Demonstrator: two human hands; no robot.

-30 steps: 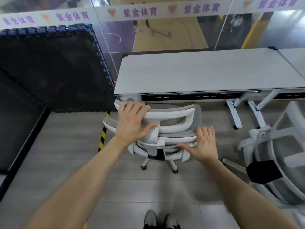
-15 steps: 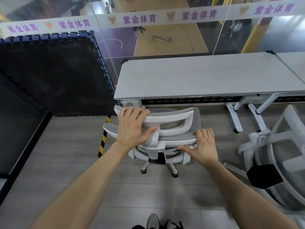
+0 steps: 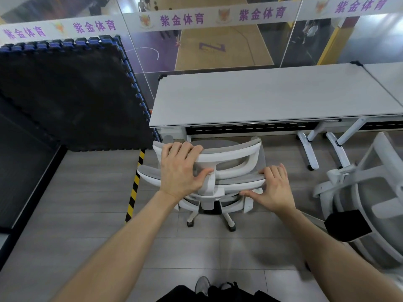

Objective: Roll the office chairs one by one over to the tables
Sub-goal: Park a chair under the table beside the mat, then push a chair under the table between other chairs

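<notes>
A white office chair (image 3: 235, 164) with grey mesh stands right in front of the left end of a long grey table (image 3: 261, 97), its seat partly under the tabletop. My left hand (image 3: 181, 168) grips the left part of the chair's headrest, fingers curled over the top and thumb beneath. My right hand (image 3: 274, 188) rests on the right end of the backrest's top edge with fingers over it and thumb spread below. The chair's castors (image 3: 231, 227) show beneath.
A second white office chair (image 3: 370, 192) stands close at the right. A black foam mat wall (image 3: 65, 94) rises at the left, with a yellow-black floor stripe (image 3: 135, 186) beside it. A second table (image 3: 390, 75) adjoins at the far right. A glass wall runs behind.
The chair has rolled a little closer to the table and both hands have stayed on its back. The view has shifted forward slightly.
</notes>
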